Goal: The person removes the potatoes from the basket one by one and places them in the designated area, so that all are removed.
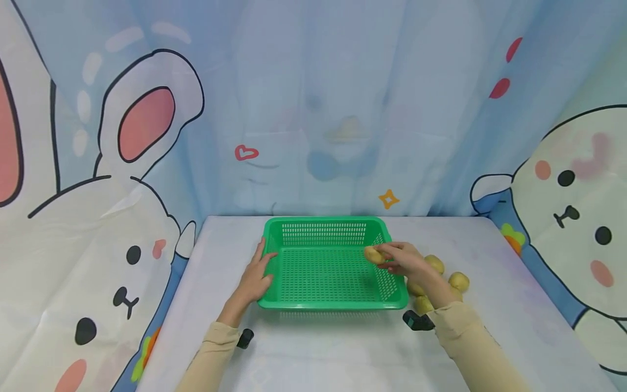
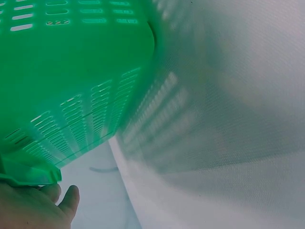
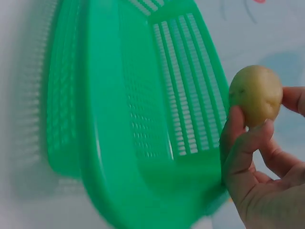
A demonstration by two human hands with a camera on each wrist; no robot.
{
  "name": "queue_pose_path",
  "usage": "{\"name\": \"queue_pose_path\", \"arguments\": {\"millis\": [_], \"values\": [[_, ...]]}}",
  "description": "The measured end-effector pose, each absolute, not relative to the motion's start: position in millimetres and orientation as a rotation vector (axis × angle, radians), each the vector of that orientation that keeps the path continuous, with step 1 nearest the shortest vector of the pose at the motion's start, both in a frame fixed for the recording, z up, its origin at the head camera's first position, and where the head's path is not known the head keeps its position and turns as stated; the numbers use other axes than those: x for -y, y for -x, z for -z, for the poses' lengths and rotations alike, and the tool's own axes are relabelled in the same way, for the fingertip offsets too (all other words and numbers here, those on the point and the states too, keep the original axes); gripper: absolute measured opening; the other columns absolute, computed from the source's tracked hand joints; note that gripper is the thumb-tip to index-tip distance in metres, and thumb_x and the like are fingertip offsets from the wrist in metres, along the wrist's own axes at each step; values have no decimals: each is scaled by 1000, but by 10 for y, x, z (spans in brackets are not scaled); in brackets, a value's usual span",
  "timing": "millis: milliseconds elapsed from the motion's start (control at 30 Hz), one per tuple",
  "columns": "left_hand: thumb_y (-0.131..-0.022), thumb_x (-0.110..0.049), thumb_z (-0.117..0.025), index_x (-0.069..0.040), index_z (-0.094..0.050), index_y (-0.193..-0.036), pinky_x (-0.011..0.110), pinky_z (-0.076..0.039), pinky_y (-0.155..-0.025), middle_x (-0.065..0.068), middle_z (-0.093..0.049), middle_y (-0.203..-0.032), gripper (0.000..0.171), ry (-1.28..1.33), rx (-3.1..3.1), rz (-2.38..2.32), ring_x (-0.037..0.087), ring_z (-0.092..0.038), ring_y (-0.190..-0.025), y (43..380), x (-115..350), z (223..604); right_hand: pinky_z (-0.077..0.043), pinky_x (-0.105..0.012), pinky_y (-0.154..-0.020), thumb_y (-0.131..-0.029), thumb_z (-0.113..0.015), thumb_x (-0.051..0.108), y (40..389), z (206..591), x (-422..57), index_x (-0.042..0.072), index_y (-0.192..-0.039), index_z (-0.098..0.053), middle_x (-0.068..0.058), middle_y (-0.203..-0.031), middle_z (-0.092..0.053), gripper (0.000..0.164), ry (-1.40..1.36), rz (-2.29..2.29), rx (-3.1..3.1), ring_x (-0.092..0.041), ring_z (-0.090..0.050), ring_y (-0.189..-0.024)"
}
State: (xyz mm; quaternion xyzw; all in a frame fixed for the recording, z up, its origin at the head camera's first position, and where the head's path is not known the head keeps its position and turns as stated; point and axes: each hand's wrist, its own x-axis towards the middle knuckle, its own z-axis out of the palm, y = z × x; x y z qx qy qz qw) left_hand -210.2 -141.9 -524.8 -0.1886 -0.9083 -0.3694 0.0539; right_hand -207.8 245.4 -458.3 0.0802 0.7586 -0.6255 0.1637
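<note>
A green plastic basket with slotted walls stands on the table, its inside bare. My left hand grips its left rim, thumb and a finger over the inner side and other fingers along the outside. In my right hand a small yellow potato is pinched between thumb and fingertips, above the basket's right end. The right wrist view shows this potato up close, beyond the basket's near rim. Several more potatoes lie on the table right of the basket, partly hidden behind my right forearm.
A white cloth covers the table. Behind it hangs a blue curtain with cartoon animals, close to the basket's far rim. Black wrist devices sit under both wrists.
</note>
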Motion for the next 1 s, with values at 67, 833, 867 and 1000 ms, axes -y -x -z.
{"name": "queue_pose_path", "arguments": {"millis": [67, 833, 867, 1000], "values": [[-75, 1, -48, 6, -50, -138, 60, -25, -112, 22, -9, -163, 64, 574, 2762, 1112, 39, -15, -148, 2101, 1415, 5247, -51, -23, -61, -97, -58, 31, 2050, 4586, -2570, -3, -134, -54, -6, -95, -60, 50, -257, 1780, -2176, -13, -67, -75], [-79, 1, -49, 4, -48, -141, 61, -25, -112, 20, -7, -164, 62, 575, 2776, 1129, 37, -11, -149, 2079, 1430, 5215, -51, -24, -67, -99, -54, 41, 1462, 4874, -3852, -13, -141, -34, -4, -97, -58, 72, -591, 1619, -2252, -15, -57, -78], [-79, 0, -49, 4, -48, -141, 61, -25, -112, 19, -7, -164, 62, 573, 2779, 1131, 37, -10, -149, 2078, 1429, 5218, -51, -24, -67, -99, -54, 41, 1441, 4901, -3899, -13, -141, -34, -4, -97, -58, 72, -605, 1620, -2253, -14, -57, -78], [-79, 0, -48, 4, -47, -141, 63, -25, -110, 19, -6, -164, 63, 575, 2780, 1127, 37, -10, -149, 2076, 1421, 5235, -52, -23, -67, -100, -52, 40, 1347, 4982, -4061, -16, -142, -27, -3, -94, -59, 75, -657, 1656, -2229, -13, -60, -76]]}}
